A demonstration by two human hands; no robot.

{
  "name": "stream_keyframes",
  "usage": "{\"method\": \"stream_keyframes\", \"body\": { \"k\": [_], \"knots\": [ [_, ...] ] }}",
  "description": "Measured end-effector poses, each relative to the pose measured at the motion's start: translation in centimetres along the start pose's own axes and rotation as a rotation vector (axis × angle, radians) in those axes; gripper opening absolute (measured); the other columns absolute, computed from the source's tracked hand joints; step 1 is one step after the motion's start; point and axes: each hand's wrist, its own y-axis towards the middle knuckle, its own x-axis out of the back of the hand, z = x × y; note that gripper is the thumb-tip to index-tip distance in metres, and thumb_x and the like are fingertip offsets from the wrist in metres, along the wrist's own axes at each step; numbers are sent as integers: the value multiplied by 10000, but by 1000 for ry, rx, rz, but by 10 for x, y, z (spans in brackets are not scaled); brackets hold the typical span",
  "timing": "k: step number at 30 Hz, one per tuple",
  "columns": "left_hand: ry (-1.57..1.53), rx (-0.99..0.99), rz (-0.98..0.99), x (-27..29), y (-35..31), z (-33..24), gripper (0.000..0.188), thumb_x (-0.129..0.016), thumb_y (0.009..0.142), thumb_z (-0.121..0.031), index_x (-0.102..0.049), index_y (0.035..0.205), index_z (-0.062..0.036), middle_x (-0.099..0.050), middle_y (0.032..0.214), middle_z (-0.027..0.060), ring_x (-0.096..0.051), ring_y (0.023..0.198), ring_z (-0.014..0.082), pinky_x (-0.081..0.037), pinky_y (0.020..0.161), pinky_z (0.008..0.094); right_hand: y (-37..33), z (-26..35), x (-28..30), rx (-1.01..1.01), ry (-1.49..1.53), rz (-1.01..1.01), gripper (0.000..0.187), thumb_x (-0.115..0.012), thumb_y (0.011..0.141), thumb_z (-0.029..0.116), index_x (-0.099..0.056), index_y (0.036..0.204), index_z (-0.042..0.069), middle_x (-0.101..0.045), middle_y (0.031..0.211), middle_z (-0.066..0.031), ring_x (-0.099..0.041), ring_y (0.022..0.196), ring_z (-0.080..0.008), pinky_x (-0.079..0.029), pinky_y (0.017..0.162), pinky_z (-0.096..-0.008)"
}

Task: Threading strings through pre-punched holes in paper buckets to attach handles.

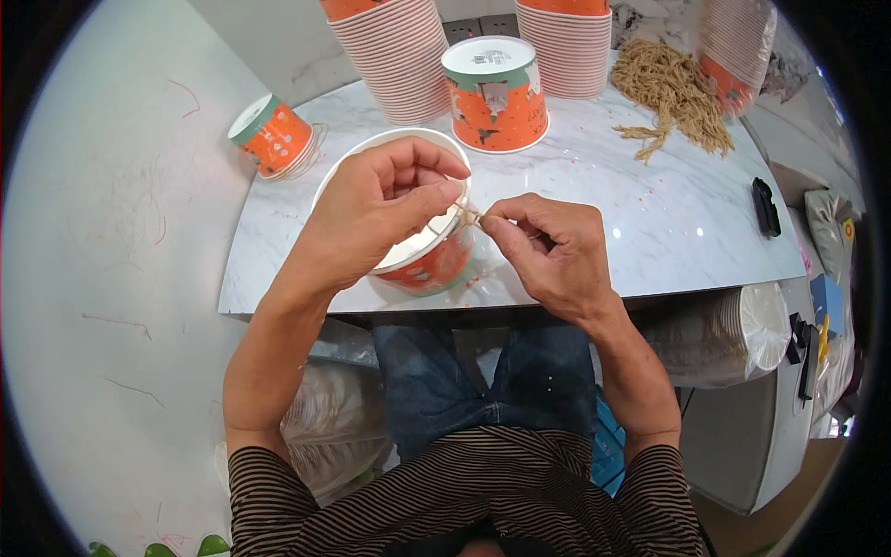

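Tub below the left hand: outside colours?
The tub is orange, with a green band at its base and a white rim; best in the head view.

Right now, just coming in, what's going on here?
A person's left hand and right hand are working a thin tan strand at the rim of an open orange tub. The left is above the tub's mouth; the right pinches the strand just beside the rim. Behind stand an upside-down tub and stacks of more tubs, with a heap of tan strands toward the right.

I saw one bucket (429, 266) near the surface's (631, 232) front edge, stacks (394, 65) behind, string pile (673, 84) back right.
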Motion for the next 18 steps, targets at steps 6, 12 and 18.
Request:
{"method": "stream_keyframes", "body": {
  "k": [6,12,18],
  "knots": [
    [-91,-69,-59,1,-1,7,212,-671,985,-92,-638,1163,18,-651,855,26,-633,696,84,-448,560,212,-3,-5,1,24,34,68,73,-769,895,62,-773,931,-1,-683,690,-82,-532,534,-111,-412,513,-277],
    [-99,-60,-63,8,-7,9,211,-657,975,-71,-627,1160,27,-648,853,32,-638,693,82,-443,548,206,-4,-2,12,-31,-23,126,79,-761,902,76,-757,904,-3,-674,683,-91,-551,548,-121,-435,529,-287],
    [-95,-10,0,9,-9,6,203,-623,993,-62,-628,1173,33,-616,853,10,-586,672,58,-409,538,185,-3,-4,27,-192,123,257,135,-737,949,126,-757,951,-8,-705,720,-84,-599,634,-88,-473,583,-288]
  ]
}}
